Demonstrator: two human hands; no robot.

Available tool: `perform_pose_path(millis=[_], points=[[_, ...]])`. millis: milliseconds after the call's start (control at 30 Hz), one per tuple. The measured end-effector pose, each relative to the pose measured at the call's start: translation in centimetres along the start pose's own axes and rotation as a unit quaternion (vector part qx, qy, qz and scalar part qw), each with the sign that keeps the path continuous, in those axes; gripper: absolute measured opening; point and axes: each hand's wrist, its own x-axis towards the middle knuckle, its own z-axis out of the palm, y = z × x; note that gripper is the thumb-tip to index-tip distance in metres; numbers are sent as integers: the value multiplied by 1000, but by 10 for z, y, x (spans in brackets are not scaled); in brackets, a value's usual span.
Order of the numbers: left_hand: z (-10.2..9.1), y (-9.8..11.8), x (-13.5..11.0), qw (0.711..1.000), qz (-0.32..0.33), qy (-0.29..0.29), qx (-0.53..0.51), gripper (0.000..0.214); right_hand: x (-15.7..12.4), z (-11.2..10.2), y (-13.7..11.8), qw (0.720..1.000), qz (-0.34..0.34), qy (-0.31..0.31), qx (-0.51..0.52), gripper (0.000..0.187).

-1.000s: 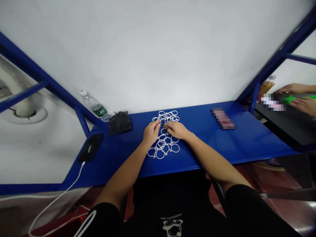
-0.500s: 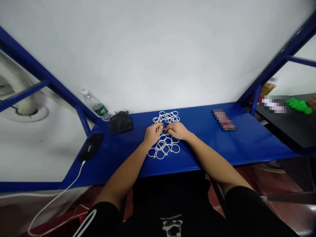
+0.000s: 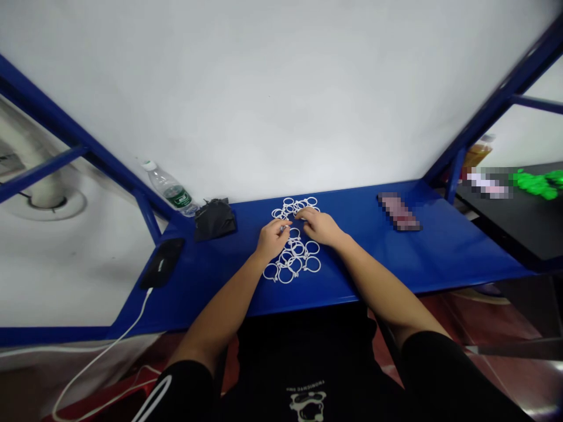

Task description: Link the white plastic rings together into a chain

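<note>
Several white plastic rings (image 3: pixel 295 258) lie spread in a patch on the blue table (image 3: pixel 229 275), some linked to each other. My left hand (image 3: pixel 272 237) rests on the patch's left side, fingers pinched on one ring near the middle. My right hand (image 3: pixel 320 226) lies over the far part of the patch, fingers curled down onto the rings there. More white rings (image 3: pixel 295 205) show beyond both hands.
A water bottle (image 3: pixel 169 189) and a crumpled black cloth (image 3: pixel 214 218) sit at the back left. A black phone (image 3: pixel 161 262) with a white cable lies at the left edge. A blurred flat object (image 3: pixel 398 211) lies right. Green items (image 3: pixel 539 181) sit on the neighbouring black table.
My right hand has shifted a little away from me, toward the far rings. The other person's hands at the far right have left the view. My left hand has barely moved.
</note>
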Motion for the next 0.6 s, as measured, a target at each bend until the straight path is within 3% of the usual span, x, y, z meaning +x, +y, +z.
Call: perform_pose_path(millis=[133,267,433,600], points=[[0,0,-2,1000,1,-24,-13,20,1,-10,12,993,102,-6,-52,44],[-1,-2,-1,999,2,-36,-23,24,2,-7,20,978,174,-63,-93,48],[-1,-1,0,999,9,-37,-24,27,2,-1,15,975,158,-116,-100,47],[-3,1,-1,998,19,-60,-23,29,2,-1,7,979,128,-128,-91,46]])
